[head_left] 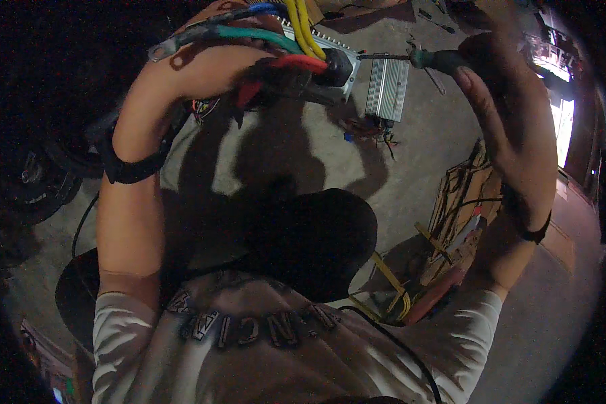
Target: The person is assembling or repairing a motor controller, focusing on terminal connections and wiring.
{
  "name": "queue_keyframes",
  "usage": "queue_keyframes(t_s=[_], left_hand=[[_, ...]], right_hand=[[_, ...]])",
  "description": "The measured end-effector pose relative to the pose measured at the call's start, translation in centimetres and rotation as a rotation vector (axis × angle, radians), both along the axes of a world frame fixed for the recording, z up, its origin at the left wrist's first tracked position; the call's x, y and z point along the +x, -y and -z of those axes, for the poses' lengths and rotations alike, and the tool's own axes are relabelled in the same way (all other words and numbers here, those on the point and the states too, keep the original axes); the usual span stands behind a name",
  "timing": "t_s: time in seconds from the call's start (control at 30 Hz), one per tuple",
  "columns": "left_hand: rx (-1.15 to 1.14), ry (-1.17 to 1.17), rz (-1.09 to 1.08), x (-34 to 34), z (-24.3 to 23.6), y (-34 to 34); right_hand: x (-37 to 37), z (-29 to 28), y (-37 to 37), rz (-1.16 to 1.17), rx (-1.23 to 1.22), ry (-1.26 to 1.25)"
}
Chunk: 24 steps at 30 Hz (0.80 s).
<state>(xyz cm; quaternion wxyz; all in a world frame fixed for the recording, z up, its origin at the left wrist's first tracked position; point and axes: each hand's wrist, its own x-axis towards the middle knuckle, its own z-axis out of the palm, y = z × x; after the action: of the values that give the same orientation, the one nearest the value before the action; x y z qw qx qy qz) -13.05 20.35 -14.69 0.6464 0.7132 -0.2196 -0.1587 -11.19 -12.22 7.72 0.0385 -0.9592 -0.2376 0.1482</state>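
Note:
My left hand (215,73) is closed around a finned metal controller box (352,79), held up above the floor at the top of the view. Thick cables leave its end: yellow cables (303,30), a green cable (256,35), a blue cable (259,9) and a red cable (299,64). The green one ends in a metal lug beside my left wrist. My right hand (491,87) grips a screwdriver (441,60) by its dark green handle. The shaft points left, its tip at the box's end plate; whether it sits in a screw is too small to tell.
On the concrete floor beyond lies a second finned silver box (387,87) with loose thin wires (377,129). Flattened cardboard (458,202) and a yellow strap (392,283) lie at the right. A dark wheel (34,185) stands at the left.

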Motion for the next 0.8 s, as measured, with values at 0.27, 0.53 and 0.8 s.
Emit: queue_keyframes(t_s=[0.27,0.53,0.8], left_hand=[[0.076,0.113,0.048,-0.6,-0.1,0.4],[0.119,0.253,0.108,-0.4,-0.1,0.4],[0.187,0.359,0.161,0.3,-0.5,1.0]], right_hand=[[-1.0,1.5,-1.2,-0.054,0.261,0.074],[-1.5,0.7,-1.7,-0.163,0.039,0.06],[-1.9,0.5,-2.9,-0.089,-0.1,0.184]])
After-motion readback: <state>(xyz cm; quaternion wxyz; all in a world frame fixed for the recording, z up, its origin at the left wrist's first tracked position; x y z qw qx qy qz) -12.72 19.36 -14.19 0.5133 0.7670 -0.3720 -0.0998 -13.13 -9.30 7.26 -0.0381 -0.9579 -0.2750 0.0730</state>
